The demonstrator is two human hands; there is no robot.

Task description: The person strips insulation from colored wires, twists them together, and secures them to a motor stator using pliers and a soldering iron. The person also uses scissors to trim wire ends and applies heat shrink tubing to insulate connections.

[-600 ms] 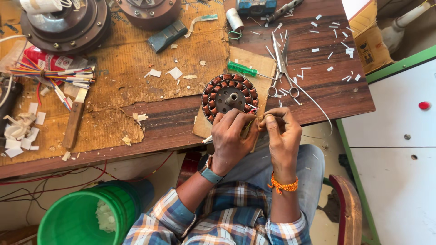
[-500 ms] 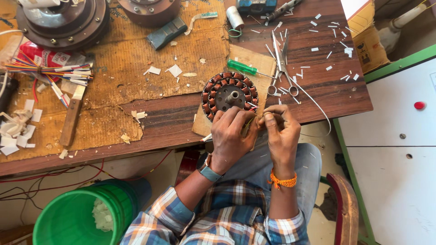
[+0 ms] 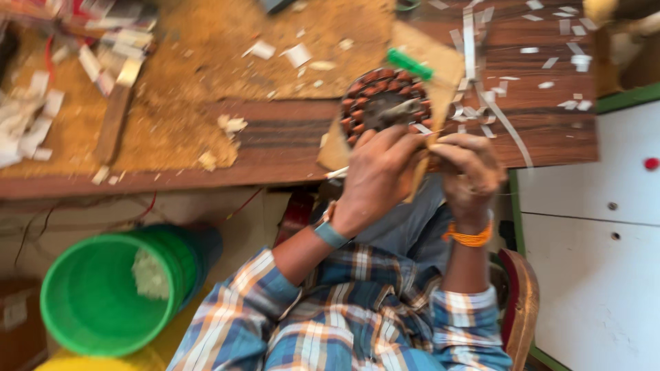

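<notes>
At bench edge, left hand [image 3: 377,175], right hand [image 3: 469,170], stator [image 3: 385,106]

The whole view is smeared by motion blur. The left hand [image 3: 377,180] and right hand [image 3: 471,172] meet at the table edge, but whatever they pinch between them is too blurred to identify. The left hand covers the lower rim of the round copper-wound motor stator [image 3: 385,106]. The green plastic bucket [image 3: 110,292] holds something pale that cannot be made out. The heap of white paper strips [image 3: 24,130] is cut off by the left edge.
</notes>
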